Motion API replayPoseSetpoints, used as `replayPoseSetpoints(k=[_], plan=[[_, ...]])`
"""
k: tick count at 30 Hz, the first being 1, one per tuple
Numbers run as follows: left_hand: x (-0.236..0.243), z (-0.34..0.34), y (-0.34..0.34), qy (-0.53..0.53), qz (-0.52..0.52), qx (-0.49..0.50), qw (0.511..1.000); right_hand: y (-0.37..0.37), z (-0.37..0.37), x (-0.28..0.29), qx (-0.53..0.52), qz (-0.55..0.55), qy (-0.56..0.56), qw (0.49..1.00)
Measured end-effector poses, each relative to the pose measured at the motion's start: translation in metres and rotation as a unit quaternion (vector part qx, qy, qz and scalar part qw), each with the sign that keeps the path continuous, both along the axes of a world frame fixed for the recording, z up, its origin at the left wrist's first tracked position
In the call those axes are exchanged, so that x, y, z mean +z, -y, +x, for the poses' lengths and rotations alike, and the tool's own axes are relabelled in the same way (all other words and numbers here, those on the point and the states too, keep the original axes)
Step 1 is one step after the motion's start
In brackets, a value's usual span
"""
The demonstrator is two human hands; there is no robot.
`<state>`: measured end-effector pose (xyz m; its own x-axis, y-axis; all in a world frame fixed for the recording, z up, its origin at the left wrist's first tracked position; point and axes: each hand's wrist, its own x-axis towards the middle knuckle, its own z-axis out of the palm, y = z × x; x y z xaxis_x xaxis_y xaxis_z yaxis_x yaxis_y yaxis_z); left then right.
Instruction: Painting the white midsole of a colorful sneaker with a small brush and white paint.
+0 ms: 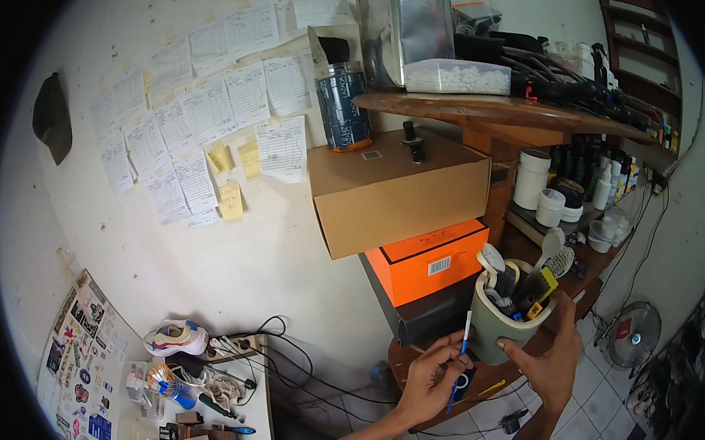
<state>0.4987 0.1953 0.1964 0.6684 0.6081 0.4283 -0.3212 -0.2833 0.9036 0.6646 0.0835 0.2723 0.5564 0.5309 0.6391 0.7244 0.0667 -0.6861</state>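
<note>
My left hand (434, 380) is closed in a pinch on a thin stick, blue with a white upper end (467, 325); I cannot tell if it is a pen or a brush. A small dark piece with a pale ring (461, 382) shows by its fingertips, too small to name. Wrapped round the right side of a grey-green tub (495, 336) is my right hand (549, 353), thumb on the near face. The tub is tilted toward me. Packed in it are brushes, a white spoon-like tool (552, 243) and yellow-handled pieces (536, 310).
Beyond the tub, a brown cardboard box (403, 206) rests on an orange box (429, 260) and a black box (432, 320). Above juts a wooden shelf (473, 106). A cluttered white table (259, 381) with a shoe (175, 338) stands left; a fan (633, 335) is at right.
</note>
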Motion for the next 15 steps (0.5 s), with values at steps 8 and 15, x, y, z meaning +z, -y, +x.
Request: replayPoseSetpoints(k=[8, 15], plan=[[-0.004, 0.005, 0.003, 0.029, 0.046, 0.105, 0.993, -0.012, 0.014, -0.017, -0.031, 0.026, 0.068, 0.997], [-0.007, 0.013, 0.008, 0.027, 0.023, 0.145, 0.989, -0.017, 0.018, -0.03, -0.047, 0.036, 0.136, 0.989]])
